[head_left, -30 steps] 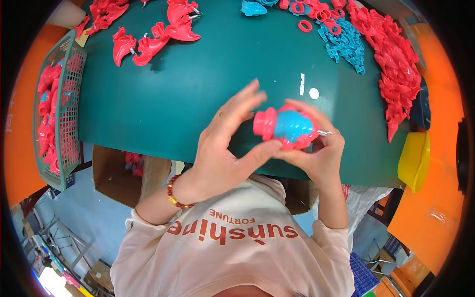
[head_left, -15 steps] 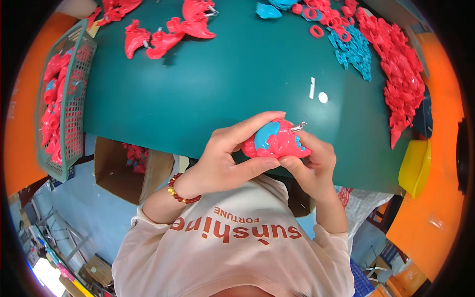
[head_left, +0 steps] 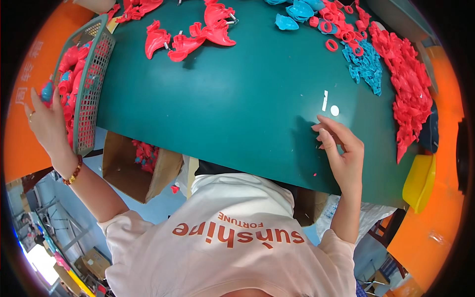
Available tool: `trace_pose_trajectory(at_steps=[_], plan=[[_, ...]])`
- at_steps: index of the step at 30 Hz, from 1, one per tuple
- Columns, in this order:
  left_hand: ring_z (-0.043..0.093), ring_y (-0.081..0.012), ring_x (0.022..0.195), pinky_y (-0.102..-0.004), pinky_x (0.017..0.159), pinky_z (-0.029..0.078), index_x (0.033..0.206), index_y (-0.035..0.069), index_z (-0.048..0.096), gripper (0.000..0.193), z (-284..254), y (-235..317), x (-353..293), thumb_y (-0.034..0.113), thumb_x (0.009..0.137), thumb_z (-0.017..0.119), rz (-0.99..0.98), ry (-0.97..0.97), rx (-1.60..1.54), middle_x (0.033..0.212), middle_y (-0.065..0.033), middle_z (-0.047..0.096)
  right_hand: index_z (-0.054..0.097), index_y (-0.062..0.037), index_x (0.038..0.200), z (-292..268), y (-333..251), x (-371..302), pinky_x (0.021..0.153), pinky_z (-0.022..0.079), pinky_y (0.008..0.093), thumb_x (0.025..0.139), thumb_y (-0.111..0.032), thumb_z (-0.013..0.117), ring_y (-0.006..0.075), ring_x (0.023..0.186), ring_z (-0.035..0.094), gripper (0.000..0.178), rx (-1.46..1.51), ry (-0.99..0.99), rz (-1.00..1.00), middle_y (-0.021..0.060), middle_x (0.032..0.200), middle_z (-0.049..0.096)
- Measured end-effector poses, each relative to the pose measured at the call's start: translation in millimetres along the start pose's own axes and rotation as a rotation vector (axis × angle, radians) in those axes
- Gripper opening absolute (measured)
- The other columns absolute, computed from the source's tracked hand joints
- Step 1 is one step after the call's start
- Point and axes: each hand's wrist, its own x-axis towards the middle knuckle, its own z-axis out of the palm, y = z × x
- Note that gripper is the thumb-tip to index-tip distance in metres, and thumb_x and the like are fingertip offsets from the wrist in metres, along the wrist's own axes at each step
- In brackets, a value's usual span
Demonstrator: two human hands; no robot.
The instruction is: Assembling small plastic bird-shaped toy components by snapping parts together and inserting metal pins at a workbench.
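At the left, my left hand [head_left: 48, 123] reaches to the green basket [head_left: 90, 94]. Between its thumb and fingers is a red-and-blue plastic toy piece [head_left: 46, 92], at the basket's outer side; the fingers partly cover it. Similar red and blue pieces [head_left: 71, 74] fill the basket. My right hand [head_left: 345, 153] hovers over the right part of the green table [head_left: 213, 109], fingers loosely curved and apart, with nothing in them. Just beyond its fingertips lie a white oval piece [head_left: 335, 110] and a thin white strip [head_left: 325, 100].
Red shell parts with metal pins [head_left: 185, 44] lie at the far left. Blue cups [head_left: 299, 11], red rings [head_left: 332, 45], small blue parts [head_left: 366, 67] and a red heap [head_left: 408, 86] sit far right. A yellow bin [head_left: 419, 183] stands right; a cardboard box [head_left: 118, 163] is below the table.
The red-and-blue toy piece was between both hands in front of me. My left hand has carried it left to the basket; my right hand has let go and moved right.
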Motion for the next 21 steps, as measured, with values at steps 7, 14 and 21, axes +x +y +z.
trace_pose_trajectory(at_steps=[7,14,21], plan=[[0.048,-0.032,0.115,-0.0388,0.093,0.042,0.117,0.007,0.055,0.035,-73.7,175.2,-7.0,0.018,0.084,0.061,0.543,-0.151,-1.091,0.124,-0.0137,0.052,0.064,-0.0007,0.105,-1.1,1.0,3.3,0.061,0.049,0.022,0.09,-0.007,0.054,0.0105,0.072,0.06,0.019,-0.028,-0.026,0.01,0.0075,0.086,0.066],[0.056,-0.0265,0.097,-0.0357,0.076,0.049,0.097,0.006,0.058,0.025,-64.1,235.9,-9.4,0.003,0.072,0.061,0.845,-0.123,-0.899,0.105,-0.007,0.059,0.064,-0.0016,0.105,-41.4,23.8,15.7,0.061,0.046,0.0202,0.09,-0.01,0.056,0.0082,0.074,0.059,0.02,-0.045,0.117,0.148,0.0041,0.087,0.067],[0.056,-0.0212,0.088,-0.0313,0.065,0.05,0.097,0.006,0.059,0.03,-141.8,240.1,-46.1,0.003,0.067,0.059,0.943,-0.081,-1.417,0.094,-0.0039,0.058,0.065,-0.0015,0.102,-66.1,72.8,71.2,0.064,0.046,0.0217,0.086,-0.017,0.063,0.0084,0.075,0.057,0.023,-0.406,0.449,0.049,0.0043,0.09,0.066]])
